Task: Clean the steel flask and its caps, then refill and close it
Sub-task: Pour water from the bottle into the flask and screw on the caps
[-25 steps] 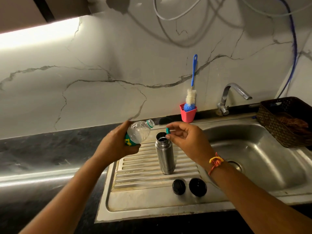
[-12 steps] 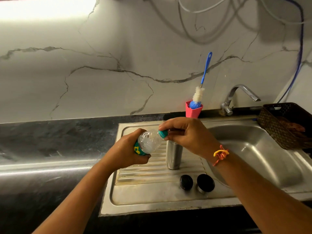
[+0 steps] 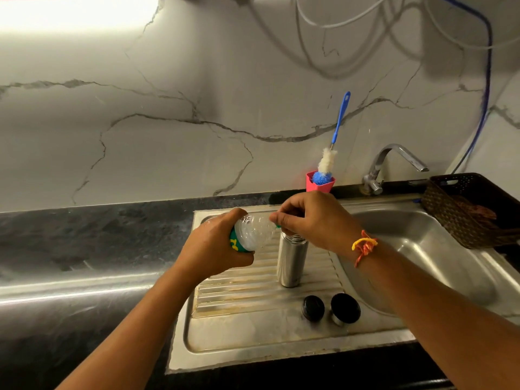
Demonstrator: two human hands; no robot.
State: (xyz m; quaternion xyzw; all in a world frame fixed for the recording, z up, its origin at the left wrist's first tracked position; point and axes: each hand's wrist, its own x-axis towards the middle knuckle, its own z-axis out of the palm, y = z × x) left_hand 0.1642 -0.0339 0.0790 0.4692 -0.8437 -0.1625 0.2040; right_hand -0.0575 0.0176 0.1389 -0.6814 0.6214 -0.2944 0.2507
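Nearest you, the two dark caps (image 3: pixel 313 308) (image 3: pixel 345 308) sit side by side, just apart, at the front edge of the drainboard (image 3: pixel 253 333), both off the flask. The steel flask (image 3: pixel 291 260) stands upright behind them on the ribbed middle of the drainboard, close to the sink basin (image 3: pixel 422 249), with its mouth uncovered.

Your forearms reach in from the near edge and meet just above the flask. Your left hand (image 3: pixel 216 246) is wrapped round the base of a clear plastic bottle (image 3: pixel 253 233), which lies tipped on its side with its neck pointing right, toward the flask mouth. Your right hand (image 3: pixel 312 220) hangs over the flask with its fingers pinching the green top (image 3: pixel 278 226) at the bottle's neck. A thread band (image 3: pixel 364 244) circles that wrist.

This looks like the refill step. Your fingers hide the neck, so whether the top is going on or coming off cannot be told. The flask's fill level is also hidden.

If water has yet to go in, the next move needs the neck set squarely over the narrow mouth. Otherwise the two caps come next.

Along the back edge stand a bottle brush (image 3: pixel 327 161) in a pink holder (image 3: pixel 320 187), the tap (image 3: pixel 394 161), and a dark basket (image 3: pixel 464 212) at the far right corner.
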